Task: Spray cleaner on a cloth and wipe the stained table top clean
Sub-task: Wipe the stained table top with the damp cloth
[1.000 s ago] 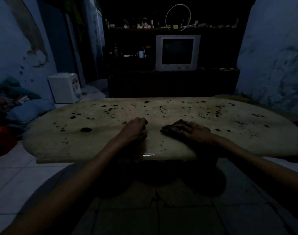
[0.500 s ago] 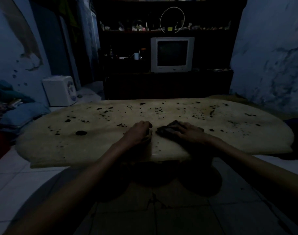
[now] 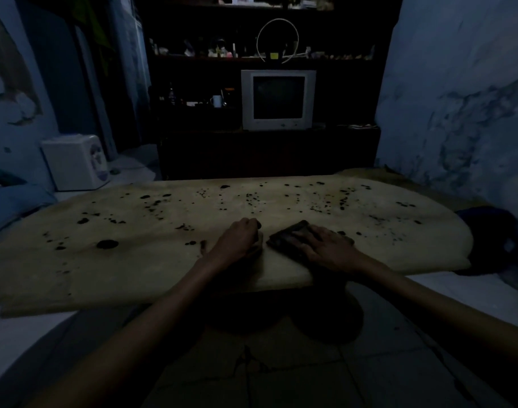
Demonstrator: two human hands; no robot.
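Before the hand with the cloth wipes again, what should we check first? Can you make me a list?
1. Cloth lies flat under the right hand: ok.
2. Left hand rests on the table top, steadying it: ok.
3. Left hand out of the cloth's way: not ok, it sits close beside it.
4. Dark stains gone: not ok, many remain across the top.
5. Cloth wet with cleaner: cannot tell, too dark.
6. Spray bottle nearby: cannot tell, none shows.
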